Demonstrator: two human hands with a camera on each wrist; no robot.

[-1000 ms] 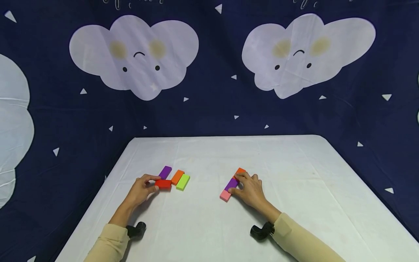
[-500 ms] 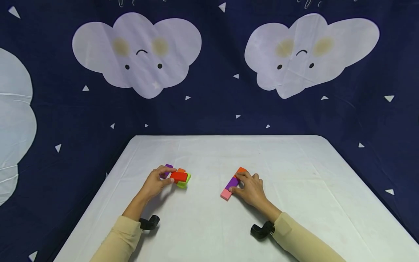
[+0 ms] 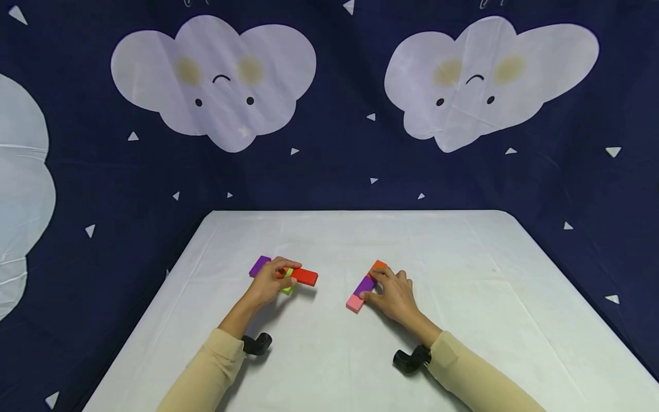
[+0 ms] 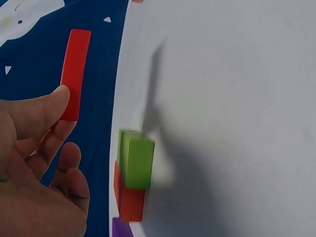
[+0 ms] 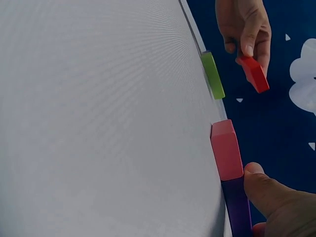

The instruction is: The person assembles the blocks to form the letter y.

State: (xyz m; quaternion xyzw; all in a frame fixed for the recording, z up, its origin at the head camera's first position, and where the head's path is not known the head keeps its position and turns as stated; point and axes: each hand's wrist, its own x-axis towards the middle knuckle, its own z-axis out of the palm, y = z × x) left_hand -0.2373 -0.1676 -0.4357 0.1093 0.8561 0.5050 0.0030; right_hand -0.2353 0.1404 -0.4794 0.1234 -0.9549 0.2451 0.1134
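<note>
My left hand [image 3: 265, 286] pinches a red rectangular block [image 3: 307, 277] between thumb and fingers, held up off the table in the left wrist view. Beneath that hand lie a lime green block [image 4: 140, 163] and an orange block [image 4: 132, 205], partly covered in the head view. A purple block [image 3: 259, 266] lies just left of them. My right hand [image 3: 395, 298] has thumb and fingers curled on a purple block [image 3: 364, 286]. That block sits in a slanting row between a pink block [image 3: 354, 303] at the near end and an orange block [image 3: 379, 265] at the far end.
A white table [image 3: 329, 360] carries all the blocks. Behind it hangs a dark blue cloth [image 3: 340, 166] with clouds and small triangles. Black wrist-worn devices [image 3: 412, 360] sit below both hands.
My left hand has lifted the red block and carried it rightward, over the orange and green blocks, turning it slightly. My right hand and its row stay in place.
</note>
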